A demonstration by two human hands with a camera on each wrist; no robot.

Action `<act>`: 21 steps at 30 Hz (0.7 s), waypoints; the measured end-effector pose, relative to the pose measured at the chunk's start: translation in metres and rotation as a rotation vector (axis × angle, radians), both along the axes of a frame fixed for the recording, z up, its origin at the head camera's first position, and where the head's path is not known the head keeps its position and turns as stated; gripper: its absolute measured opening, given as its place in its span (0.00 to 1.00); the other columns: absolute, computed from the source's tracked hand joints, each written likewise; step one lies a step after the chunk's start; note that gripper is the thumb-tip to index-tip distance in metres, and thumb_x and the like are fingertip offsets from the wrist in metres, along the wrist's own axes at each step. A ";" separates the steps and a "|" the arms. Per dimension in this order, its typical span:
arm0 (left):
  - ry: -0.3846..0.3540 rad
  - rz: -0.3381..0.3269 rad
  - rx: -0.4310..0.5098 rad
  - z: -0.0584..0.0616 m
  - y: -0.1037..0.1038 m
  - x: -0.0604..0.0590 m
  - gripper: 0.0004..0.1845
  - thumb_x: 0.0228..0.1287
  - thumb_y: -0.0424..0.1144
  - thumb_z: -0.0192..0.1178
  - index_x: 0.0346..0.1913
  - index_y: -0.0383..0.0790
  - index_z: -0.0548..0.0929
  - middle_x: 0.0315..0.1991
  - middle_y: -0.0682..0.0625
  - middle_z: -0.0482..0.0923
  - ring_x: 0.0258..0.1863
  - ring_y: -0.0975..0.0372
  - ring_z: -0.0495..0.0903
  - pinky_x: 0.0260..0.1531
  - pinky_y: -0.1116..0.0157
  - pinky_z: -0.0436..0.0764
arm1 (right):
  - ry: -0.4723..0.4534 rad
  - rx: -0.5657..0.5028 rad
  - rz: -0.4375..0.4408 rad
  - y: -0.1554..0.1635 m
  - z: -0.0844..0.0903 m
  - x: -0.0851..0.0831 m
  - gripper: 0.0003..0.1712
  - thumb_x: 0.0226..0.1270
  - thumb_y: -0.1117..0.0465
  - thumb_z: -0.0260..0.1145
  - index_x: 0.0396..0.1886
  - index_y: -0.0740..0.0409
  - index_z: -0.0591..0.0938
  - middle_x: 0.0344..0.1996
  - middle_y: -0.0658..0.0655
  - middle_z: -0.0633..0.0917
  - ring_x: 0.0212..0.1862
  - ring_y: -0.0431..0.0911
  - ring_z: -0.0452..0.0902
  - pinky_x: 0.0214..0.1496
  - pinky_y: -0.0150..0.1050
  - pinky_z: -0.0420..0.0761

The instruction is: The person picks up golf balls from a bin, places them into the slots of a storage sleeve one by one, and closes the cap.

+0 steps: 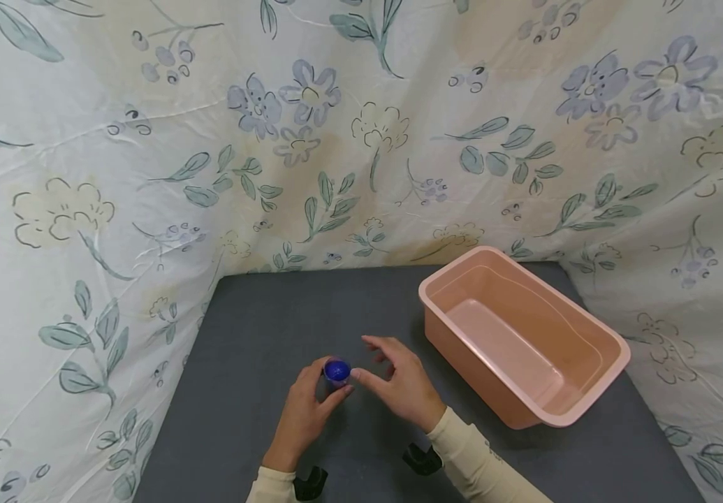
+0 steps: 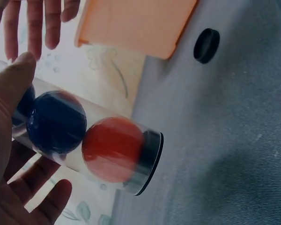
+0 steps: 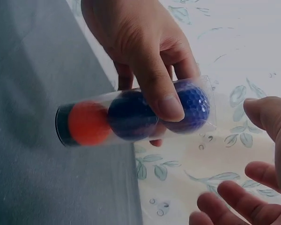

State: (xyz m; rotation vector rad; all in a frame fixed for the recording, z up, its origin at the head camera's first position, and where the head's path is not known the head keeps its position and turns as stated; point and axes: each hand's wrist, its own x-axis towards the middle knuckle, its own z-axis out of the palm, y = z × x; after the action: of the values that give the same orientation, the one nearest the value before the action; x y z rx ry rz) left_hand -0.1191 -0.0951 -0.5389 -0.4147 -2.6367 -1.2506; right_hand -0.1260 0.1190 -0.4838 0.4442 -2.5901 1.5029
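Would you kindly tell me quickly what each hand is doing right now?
Left hand: grip closed around a clear tube of balls.
Right hand: open, fingers relaxed beside the tube's top, holding nothing.

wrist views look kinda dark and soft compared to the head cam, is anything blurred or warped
Head view: evenly lit and sharp, though the wide lens bows the pink tub and cloth. Left wrist view: dim, the close left hand soft, the clear tube slightly smeared. Right wrist view: dim too, the right hand blurred at the edge, the backdrop washed out.
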 end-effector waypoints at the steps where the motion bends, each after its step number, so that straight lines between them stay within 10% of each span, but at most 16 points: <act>1: 0.000 0.013 -0.007 -0.002 0.000 0.000 0.29 0.63 0.51 0.73 0.66 0.53 0.78 0.56 0.52 0.84 0.57 0.57 0.83 0.54 0.47 0.83 | 0.010 0.024 -0.011 0.000 -0.002 0.000 0.35 0.65 0.45 0.77 0.70 0.46 0.79 0.58 0.50 0.84 0.54 0.47 0.83 0.51 0.45 0.86; 7: -0.031 0.041 -0.007 -0.015 0.000 -0.004 0.29 0.64 0.53 0.73 0.65 0.51 0.78 0.53 0.52 0.85 0.53 0.56 0.85 0.51 0.48 0.85 | 0.009 0.162 -0.047 0.003 -0.018 -0.004 0.40 0.66 0.41 0.74 0.74 0.48 0.75 0.70 0.55 0.78 0.71 0.53 0.74 0.69 0.56 0.76; 21: -0.138 0.027 0.047 -0.034 -0.001 -0.009 0.30 0.64 0.54 0.72 0.67 0.52 0.78 0.60 0.52 0.85 0.57 0.58 0.86 0.57 0.51 0.84 | 0.038 0.426 -0.081 0.003 -0.051 -0.006 0.46 0.68 0.33 0.68 0.80 0.45 0.68 0.81 0.62 0.62 0.82 0.66 0.52 0.75 0.75 0.55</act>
State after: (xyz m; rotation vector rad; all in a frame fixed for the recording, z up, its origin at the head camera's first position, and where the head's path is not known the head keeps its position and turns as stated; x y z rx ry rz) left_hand -0.1277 -0.0965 -0.5729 -0.2938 -2.7093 -1.3765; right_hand -0.1317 0.1219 -0.5352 0.3942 -2.8550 0.9027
